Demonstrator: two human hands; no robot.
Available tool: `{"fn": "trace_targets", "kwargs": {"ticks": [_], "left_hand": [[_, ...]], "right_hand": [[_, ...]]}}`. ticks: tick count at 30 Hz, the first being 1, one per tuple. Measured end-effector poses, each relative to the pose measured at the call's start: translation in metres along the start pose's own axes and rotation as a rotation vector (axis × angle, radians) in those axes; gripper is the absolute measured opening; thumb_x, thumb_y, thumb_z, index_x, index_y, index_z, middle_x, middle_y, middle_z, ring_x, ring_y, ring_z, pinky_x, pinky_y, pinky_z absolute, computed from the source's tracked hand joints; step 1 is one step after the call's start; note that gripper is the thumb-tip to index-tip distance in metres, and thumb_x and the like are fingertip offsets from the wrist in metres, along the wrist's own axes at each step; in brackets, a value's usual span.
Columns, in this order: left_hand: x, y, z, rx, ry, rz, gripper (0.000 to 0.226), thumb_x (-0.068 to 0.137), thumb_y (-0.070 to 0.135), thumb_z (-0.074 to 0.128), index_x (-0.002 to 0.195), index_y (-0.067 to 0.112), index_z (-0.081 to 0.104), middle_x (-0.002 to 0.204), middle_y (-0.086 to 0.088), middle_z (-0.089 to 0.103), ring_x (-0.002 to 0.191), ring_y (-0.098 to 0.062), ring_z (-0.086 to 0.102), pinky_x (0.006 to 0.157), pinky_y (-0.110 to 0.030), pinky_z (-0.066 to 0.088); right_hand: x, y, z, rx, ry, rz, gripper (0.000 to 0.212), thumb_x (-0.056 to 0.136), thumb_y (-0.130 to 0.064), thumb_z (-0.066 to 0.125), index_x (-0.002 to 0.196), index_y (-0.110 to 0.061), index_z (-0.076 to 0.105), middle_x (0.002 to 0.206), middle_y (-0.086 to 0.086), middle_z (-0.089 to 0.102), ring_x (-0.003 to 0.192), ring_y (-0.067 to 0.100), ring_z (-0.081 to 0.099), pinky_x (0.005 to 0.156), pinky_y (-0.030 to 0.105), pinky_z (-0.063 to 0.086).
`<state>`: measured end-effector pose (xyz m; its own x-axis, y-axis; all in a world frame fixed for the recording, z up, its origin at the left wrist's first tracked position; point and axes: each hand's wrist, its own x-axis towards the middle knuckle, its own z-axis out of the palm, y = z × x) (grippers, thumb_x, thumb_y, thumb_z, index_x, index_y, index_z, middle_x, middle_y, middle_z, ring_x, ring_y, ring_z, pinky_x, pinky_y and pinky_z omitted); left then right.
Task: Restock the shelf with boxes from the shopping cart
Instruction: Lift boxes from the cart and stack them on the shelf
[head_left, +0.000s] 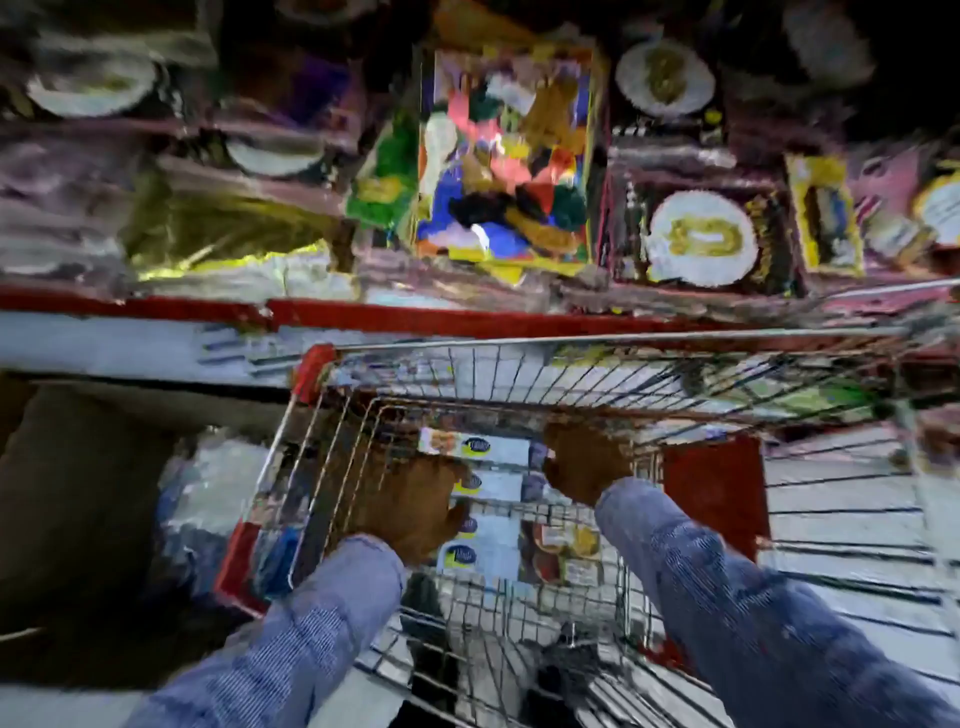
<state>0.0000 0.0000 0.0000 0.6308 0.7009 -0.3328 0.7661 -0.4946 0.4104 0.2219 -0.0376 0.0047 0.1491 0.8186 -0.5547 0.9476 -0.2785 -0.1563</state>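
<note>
A wire shopping cart (571, 343) with red corner caps stands in front of me, below the shelf (467, 317). Inside it lies a stack of light blue boxes (493, 486) with yellow and dark oval logos. Both arms, in blue sleeves, reach down into the basket. My left hand (410, 499) presses against the left end of the boxes. My right hand (584, 462) grips their right end. The frame is blurred, so the finger positions are unclear.
The shelf behind the cart has a red front edge and carries dark boxes (701, 239) picturing white plates, a multicoloured box (504, 156) and a yellow package (826, 213). A red panel (717, 493) sits in the cart's right part. Pale floor lies to the right.
</note>
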Motion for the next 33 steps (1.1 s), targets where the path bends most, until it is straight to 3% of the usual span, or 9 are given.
{"fn": "trace_targets", "kwargs": {"ticks": [2, 5, 10, 14, 22, 25, 27, 30, 33], "left_hand": [[0.022, -0.016, 0.026, 0.025, -0.118, -0.037, 0.040, 0.096, 0.030, 0.056, 0.133, 0.015, 0.056, 0.139, -0.011, 0.058, 0.126, -0.030, 0.055, 0.106, -0.036, 0.045], [0.048, -0.033, 0.055, 0.051, -0.163, 0.063, 0.033, 0.097, 0.019, 0.052, 0.128, 0.008, 0.060, 0.132, -0.017, 0.063, 0.122, -0.033, 0.058, 0.096, -0.028, 0.043], [0.078, -0.044, 0.093, 0.286, -0.299, 0.154, 0.036, 0.085, 0.013, 0.059, 0.121, 0.010, 0.057, 0.121, -0.013, 0.065, 0.113, -0.036, 0.060, 0.092, -0.042, 0.050], [0.085, -0.049, 0.115, 0.388, -0.236, 0.188, 0.037, 0.081, 0.011, 0.063, 0.117, 0.010, 0.057, 0.116, -0.013, 0.064, 0.108, -0.036, 0.060, 0.087, -0.043, 0.049], [0.095, -0.060, 0.135, 0.435, -0.199, 0.166, 0.051, 0.082, 0.001, 0.057, 0.132, 0.009, 0.049, 0.132, -0.012, 0.056, 0.120, -0.036, 0.054, 0.095, -0.048, 0.047], [0.092, -0.053, 0.127, 0.367, -0.193, 0.155, 0.049, 0.083, -0.001, 0.053, 0.131, 0.008, 0.051, 0.134, -0.012, 0.055, 0.121, -0.036, 0.054, 0.092, -0.047, 0.051], [0.083, -0.047, 0.112, 0.320, -0.172, 0.160, 0.045, 0.081, -0.001, 0.053, 0.126, 0.006, 0.054, 0.131, -0.013, 0.058, 0.112, -0.038, 0.061, 0.084, -0.044, 0.053], [0.063, -0.033, 0.072, 0.222, -0.139, 0.175, 0.032, 0.076, 0.005, 0.059, 0.107, 0.010, 0.061, 0.118, -0.008, 0.062, 0.097, -0.036, 0.067, 0.069, -0.039, 0.054], [0.037, -0.010, 0.014, 0.134, -0.094, 0.164, 0.019, 0.073, 0.015, 0.061, 0.092, 0.014, 0.061, 0.102, -0.004, 0.069, 0.091, -0.031, 0.069, 0.065, -0.032, 0.051]], "right_hand": [[0.026, 0.001, 0.021, -0.006, 0.017, 0.022, 0.036, 0.089, -0.021, 0.051, 0.124, -0.018, 0.058, 0.128, 0.016, 0.061, 0.116, 0.039, 0.061, 0.091, 0.043, 0.054], [0.055, 0.005, 0.048, -0.042, -0.018, -0.026, 0.039, 0.088, -0.017, 0.053, 0.127, -0.012, 0.057, 0.127, 0.018, 0.062, 0.117, 0.038, 0.060, 0.093, 0.042, 0.052], [0.099, 0.001, 0.086, -0.106, -0.056, -0.091, 0.049, 0.087, -0.013, 0.058, 0.135, -0.006, 0.049, 0.134, 0.018, 0.058, 0.124, 0.037, 0.055, 0.099, 0.044, 0.050], [0.118, 0.000, 0.100, -0.197, -0.056, -0.133, 0.053, 0.083, -0.014, 0.065, 0.132, -0.007, 0.048, 0.131, 0.016, 0.060, 0.120, 0.036, 0.056, 0.095, 0.043, 0.051], [0.126, 0.007, 0.105, -0.206, -0.032, -0.131, 0.050, 0.082, -0.005, 0.062, 0.130, -0.008, 0.051, 0.128, 0.015, 0.062, 0.117, 0.037, 0.060, 0.089, 0.043, 0.056], [0.117, 0.009, 0.095, -0.204, 0.005, -0.136, 0.050, 0.081, -0.007, 0.064, 0.130, -0.009, 0.052, 0.126, 0.016, 0.062, 0.117, 0.036, 0.059, 0.091, 0.042, 0.053], [0.106, 0.007, 0.081, -0.223, 0.023, -0.157, 0.051, 0.083, -0.010, 0.062, 0.133, -0.009, 0.050, 0.129, 0.015, 0.060, 0.120, 0.035, 0.057, 0.096, 0.042, 0.050], [0.078, 0.001, 0.044, -0.235, 0.033, -0.169, 0.055, 0.087, -0.010, 0.059, 0.140, -0.007, 0.044, 0.136, 0.017, 0.056, 0.125, 0.036, 0.055, 0.100, 0.043, 0.049], [0.039, -0.005, -0.008, -0.209, 0.059, -0.224, 0.055, 0.087, -0.016, 0.062, 0.139, -0.008, 0.045, 0.137, 0.015, 0.055, 0.127, 0.034, 0.053, 0.104, 0.042, 0.047]]}}
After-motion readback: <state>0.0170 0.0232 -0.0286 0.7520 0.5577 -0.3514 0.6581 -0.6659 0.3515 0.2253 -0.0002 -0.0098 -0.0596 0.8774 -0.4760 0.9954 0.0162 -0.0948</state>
